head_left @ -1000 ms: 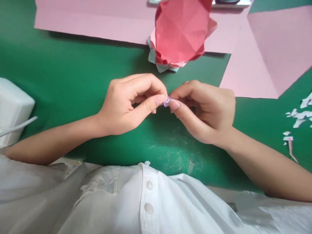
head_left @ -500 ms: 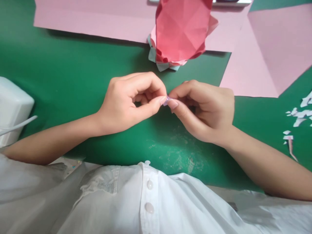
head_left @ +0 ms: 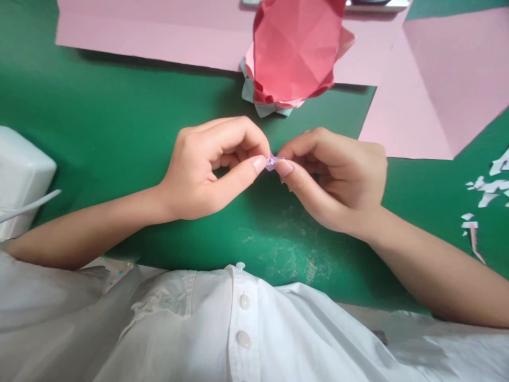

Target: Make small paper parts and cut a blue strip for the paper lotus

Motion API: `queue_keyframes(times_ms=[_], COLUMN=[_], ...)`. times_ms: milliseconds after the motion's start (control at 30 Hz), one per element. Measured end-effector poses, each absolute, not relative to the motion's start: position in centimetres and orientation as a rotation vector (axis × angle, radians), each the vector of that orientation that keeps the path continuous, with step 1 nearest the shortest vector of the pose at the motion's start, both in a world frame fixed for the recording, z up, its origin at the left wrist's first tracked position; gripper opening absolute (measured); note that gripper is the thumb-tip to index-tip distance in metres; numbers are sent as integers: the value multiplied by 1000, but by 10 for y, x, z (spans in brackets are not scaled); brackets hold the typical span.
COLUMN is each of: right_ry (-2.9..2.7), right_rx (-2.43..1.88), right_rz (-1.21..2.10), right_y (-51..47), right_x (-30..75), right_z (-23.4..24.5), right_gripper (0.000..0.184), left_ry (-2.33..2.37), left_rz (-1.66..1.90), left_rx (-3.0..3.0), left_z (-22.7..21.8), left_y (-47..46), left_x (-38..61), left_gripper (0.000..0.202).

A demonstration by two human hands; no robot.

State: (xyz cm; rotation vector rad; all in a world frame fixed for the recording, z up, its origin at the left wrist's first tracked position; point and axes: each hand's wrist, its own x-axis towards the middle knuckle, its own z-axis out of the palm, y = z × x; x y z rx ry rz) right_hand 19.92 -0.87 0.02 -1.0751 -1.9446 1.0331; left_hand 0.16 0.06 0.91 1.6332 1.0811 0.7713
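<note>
A tiny purple folded paper piece is pinched between my two hands, above the green tabletop. On its left side, my left hand grips it with thumb and forefinger, the other fingers curled beneath. My right hand pinches the opposite side the same way. The fingertips cover part of the piece, so its full shape is hidden. Just beyond the hands stands a red folded paper flower with pink and pale blue-green paper points around its base.
Pink paper sheets lie along the far side, with a creased pink sheet at right. White paper scraps are scattered at the right edge. A white box-like object with a pale cable is at left.
My fingertips have moved slightly apart, and more of the purple paper piece shows between them. The flower and sheets have stayed in place.
</note>
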Motion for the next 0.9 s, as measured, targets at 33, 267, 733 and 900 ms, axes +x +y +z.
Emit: queue_keyframes(times_ms=[33,267,733,900], right_ry=[-1948,-1974,-1970,-1825], right_rx=[-1072,-1036,-1068,-1046], right_rz=[1030,1001,1031,1014], right_y=[-8,-8,-8,-9], right_x=[199,199,199,196], right_z=[0,-1,0,-4], right_gripper=[9,10,12,18], left_ry=[1080,1122,1040,1106], left_rz=[771,771,822,813], left_rx=[1638,1680,1651,1614], left_z=[9,8,7,8], left_y=[1,1,-1,-1], left_x=[2,3,2,3], left_gripper=[22,18,7,7])
